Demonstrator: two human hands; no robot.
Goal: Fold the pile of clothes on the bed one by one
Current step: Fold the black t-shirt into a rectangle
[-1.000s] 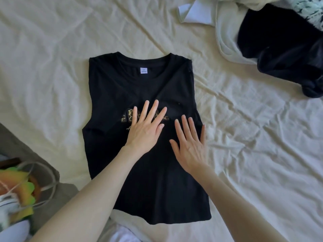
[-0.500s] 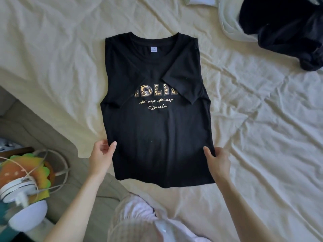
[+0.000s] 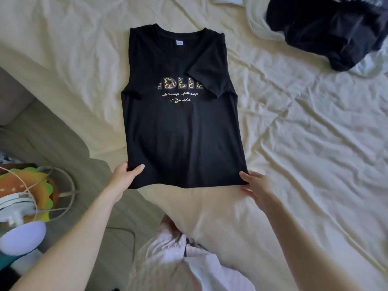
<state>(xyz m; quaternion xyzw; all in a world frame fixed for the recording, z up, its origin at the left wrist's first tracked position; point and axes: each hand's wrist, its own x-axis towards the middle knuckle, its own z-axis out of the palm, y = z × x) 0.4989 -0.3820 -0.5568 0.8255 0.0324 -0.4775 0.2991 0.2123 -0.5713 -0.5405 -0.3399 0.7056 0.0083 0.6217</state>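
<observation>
A black T-shirt (image 3: 182, 131) with gold lettering lies flat, face up, on the cream bed sheet (image 3: 304, 143), both sleeves folded inward over the chest. My left hand (image 3: 123, 177) pinches the shirt's lower left hem corner, thumb on top. My right hand (image 3: 255, 186) holds the lower right hem corner, fingers partly under the fabric. The hem sits slightly lifted off the sheet. More clothes wait at the top right: a dark crumpled garment (image 3: 336, 32) on a pale one (image 3: 256, 24).
The bed's left edge runs diagonally past my left arm. Beside it lie a burger-shaped cushion (image 3: 27, 190), a white cable (image 3: 65, 194) and a round white object (image 3: 21, 238). My own pale clothing (image 3: 189, 263) shows at the bottom.
Both hands left the shirt's chest, where they pressed flat, and moved down to take the hem corners. The printed lettering is uncovered, and the hem has since lifted slightly.
</observation>
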